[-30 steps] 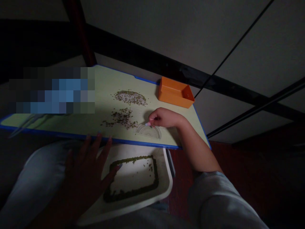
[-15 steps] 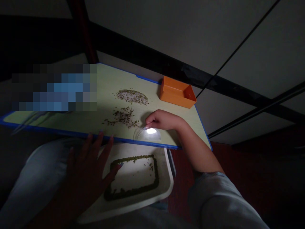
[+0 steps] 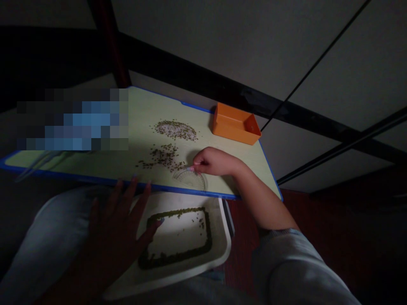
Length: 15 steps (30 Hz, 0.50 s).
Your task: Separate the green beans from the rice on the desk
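Observation:
My right hand (image 3: 216,162) pinches the edge of a clear half-round protractor (image 3: 192,180), held low and slightly tilted over the near edge of the pale yellow board (image 3: 227,180). Just left of it lies a scattered pile of dark seed-like bits (image 3: 163,156). Farther back is a denser heap of pale and greenish bits (image 3: 176,129). In shadow, my left hand (image 3: 116,220) spreads its fingers beside the board's blue front edge, above the left part of a white plastic tub (image 3: 222,248). Small green bits form a band around the tub's floor.
An orange open box (image 3: 237,132) stands at the board's back right corner. A clear-looking strip (image 3: 41,163) sticks out past the board's left front edge, near a blurred-out patch. Pale panels (image 3: 254,46) rise behind the board. The floor (image 3: 243,245) is dark red.
My right hand has tilted the protractor and shifted it slightly left, towards the dark bits; its bright glare is gone and its markings show. The left hand stays put.

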Each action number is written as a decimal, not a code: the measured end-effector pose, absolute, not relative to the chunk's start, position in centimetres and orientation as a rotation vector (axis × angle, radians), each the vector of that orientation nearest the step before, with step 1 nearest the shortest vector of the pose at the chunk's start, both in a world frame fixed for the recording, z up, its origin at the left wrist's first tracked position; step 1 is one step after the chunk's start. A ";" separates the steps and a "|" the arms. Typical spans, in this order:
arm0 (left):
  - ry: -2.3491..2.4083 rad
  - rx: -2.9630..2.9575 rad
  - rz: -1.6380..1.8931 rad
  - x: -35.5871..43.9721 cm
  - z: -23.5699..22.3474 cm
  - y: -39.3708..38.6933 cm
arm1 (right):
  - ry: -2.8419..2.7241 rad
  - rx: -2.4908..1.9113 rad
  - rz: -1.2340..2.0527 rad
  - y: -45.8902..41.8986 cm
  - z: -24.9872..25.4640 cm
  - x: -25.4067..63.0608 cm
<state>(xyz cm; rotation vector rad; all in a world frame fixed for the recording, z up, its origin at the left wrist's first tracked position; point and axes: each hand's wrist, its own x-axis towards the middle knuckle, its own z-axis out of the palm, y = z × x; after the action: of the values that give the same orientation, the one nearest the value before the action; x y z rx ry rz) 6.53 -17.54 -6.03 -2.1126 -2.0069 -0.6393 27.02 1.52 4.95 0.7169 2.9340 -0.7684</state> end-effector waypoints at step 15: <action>-2.007 -2.118 -0.531 6.6 -6.1 -17.5 | 2.827 0.911 -0.571 2.6 5.5 28.3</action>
<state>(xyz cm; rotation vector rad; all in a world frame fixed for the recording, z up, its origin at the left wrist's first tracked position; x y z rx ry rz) 6.56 -17.54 -6.07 -2.1178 -2.0069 -0.5314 28.26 2.56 5.54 0.9108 2.8269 -0.5709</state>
